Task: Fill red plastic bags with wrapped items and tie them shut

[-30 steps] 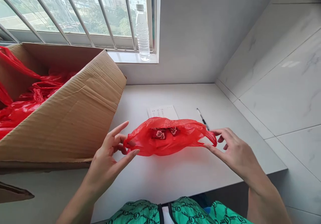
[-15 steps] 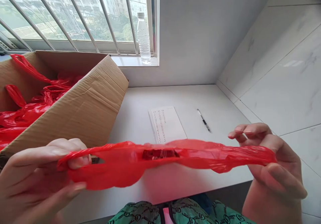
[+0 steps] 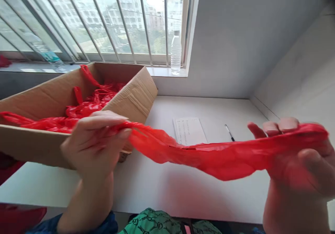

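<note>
A red plastic bag (image 3: 209,157) is stretched lengthwise between my hands above the white table. My left hand (image 3: 96,139) pinches its left end between thumb and fingers, close to the box's near corner. My right hand (image 3: 300,157) holds the other end, with the film drawn across the palm between the thumb and the curled fingers. That hand is somewhat blurred. A cardboard box (image 3: 136,94) on the left contains a heap of similar red plastic bags (image 3: 89,104).
A printed paper (image 3: 190,131) and a pen (image 3: 229,132) lie on the white table (image 3: 157,192) behind the stretched bag. One water bottle (image 3: 176,54) stands on the windowsill. Another bottle (image 3: 53,57) leans at the left. Walls bound the table at the back and right.
My view has swung left, bringing more of the box into sight. My left hand has risen and now pinches the bag's end closed. The bag slants down to the right in places and looks narrower at the left.
</note>
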